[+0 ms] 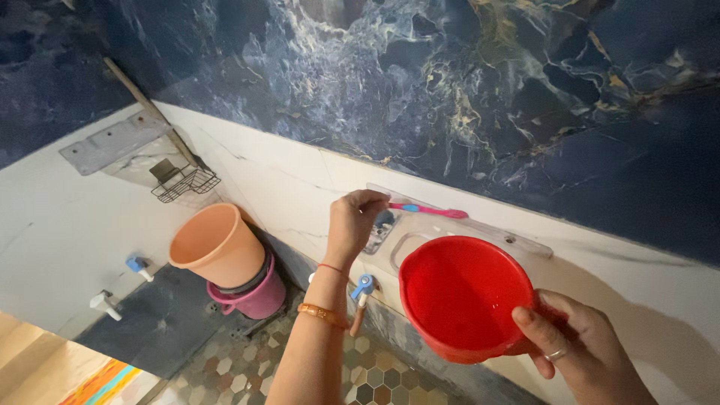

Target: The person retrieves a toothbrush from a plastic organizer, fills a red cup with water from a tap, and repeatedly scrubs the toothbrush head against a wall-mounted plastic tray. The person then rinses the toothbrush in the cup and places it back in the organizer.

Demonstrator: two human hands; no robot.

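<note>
Right hand (pixel 574 341) grips the round red plastic mug (pixel 461 296) at its rim and handle side, held tilted with the open mouth facing the camera, in front of the white marble wall band. Left hand (pixel 356 217) is raised, fingers pinched closed on the end of a pink and blue toothbrush (pixel 427 211) lying across a clear wall-mounted shelf (pixel 480 229). Below it, a blue-handled tap (pixel 363 286). Farther left, an orange plastic bucket (pixel 217 244) sits nested in a purple bucket (pixel 259 298).

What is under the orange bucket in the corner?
The orange bucket is nested in a pink bucket, with a dark rim of something showing between them. The pink bucket's inside and the floor beneath it are covered.
</note>
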